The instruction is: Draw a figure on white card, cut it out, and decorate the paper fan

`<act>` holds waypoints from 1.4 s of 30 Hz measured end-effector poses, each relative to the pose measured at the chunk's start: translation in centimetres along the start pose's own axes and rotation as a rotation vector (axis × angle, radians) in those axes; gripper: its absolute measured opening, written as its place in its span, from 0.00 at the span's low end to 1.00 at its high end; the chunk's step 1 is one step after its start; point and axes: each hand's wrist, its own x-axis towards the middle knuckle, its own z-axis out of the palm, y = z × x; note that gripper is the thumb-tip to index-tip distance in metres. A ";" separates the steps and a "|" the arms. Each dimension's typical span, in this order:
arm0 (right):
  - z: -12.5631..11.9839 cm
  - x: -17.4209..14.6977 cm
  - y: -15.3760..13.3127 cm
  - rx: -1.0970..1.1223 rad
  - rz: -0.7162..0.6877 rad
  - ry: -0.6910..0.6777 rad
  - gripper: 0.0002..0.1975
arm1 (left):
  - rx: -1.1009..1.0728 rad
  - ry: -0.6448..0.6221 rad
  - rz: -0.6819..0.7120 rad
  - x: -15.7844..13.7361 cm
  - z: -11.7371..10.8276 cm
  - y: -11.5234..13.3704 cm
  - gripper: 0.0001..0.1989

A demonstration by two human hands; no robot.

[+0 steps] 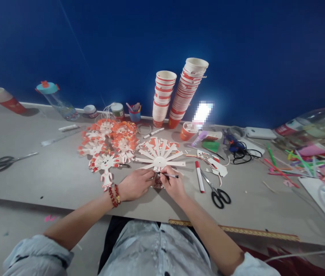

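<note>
My right hand [173, 187] is closed around a dark, slim pen [171, 175], its tip down near a cut paper figure. The paper figure [159, 162] is white, with long strips fanned out around a round middle; its lower part carries red drawing. My left hand [139, 184], with a red bead bracelet at the wrist, grips the lower part of this figure from the left, fingers bent. Left of it lies a pile of finished-looking cutouts [105, 163] with red-tipped strips and drawn faces. A red-and-white marker [199, 177] and black-handled scissors [219, 195] lie right of my right hand.
Two tall stacks of paper cups [164, 99] stand by the blue wall, near a bright blurred-out screen [204, 114]. Farther left are a clear bottle [56, 101] and more scissors [10, 161]. Paper scraps, a black cable [241, 150] and colourful straws [302, 161] lie right.
</note>
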 end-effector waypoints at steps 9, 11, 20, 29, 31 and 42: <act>-0.3 0.3 -0.6 -0.036 -0.005 -0.036 0.07 | 0.006 0.032 -0.010 -0.1 0.3 0.0 0.10; -0.4 0.4 -0.7 -0.041 0.002 -0.046 0.07 | 0.009 0.035 -0.002 -0.1 0.3 0.0 0.10; -0.6 0.3 -1.2 -0.042 0.026 -0.077 0.07 | 0.009 0.049 0.006 0.0 0.4 0.0 0.11; 0.0 -0.1 -0.6 0.247 0.190 0.071 0.05 | 0.039 0.013 -0.018 -0.2 0.2 0.1 0.14; 0.2 -0.2 -0.3 0.288 0.232 0.110 0.05 | 0.042 0.013 -0.011 -0.2 0.3 0.0 0.15; 0.3 -0.6 -0.3 0.480 0.336 0.264 0.03 | 0.020 0.019 0.055 0.2 0.3 -0.5 0.19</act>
